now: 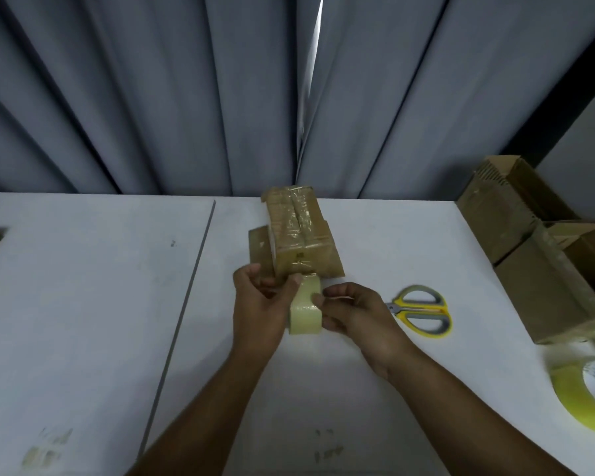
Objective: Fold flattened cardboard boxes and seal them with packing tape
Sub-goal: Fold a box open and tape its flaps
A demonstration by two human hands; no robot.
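Left hand (258, 304), right hand (354, 314) tight around tape roll (304, 316); white table (83, 304), grey curtain (152, 97).

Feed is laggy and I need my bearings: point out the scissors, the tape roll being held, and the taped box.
scissors (423, 310): head view, yellow bar between the handle loops.
held tape roll (304, 317): head view, its outer wound face.
taped box (294, 231): head view, shiny taped top.

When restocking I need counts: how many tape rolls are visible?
2: one roll held by left hand and right hand; second roll on the table, far right, cropped.
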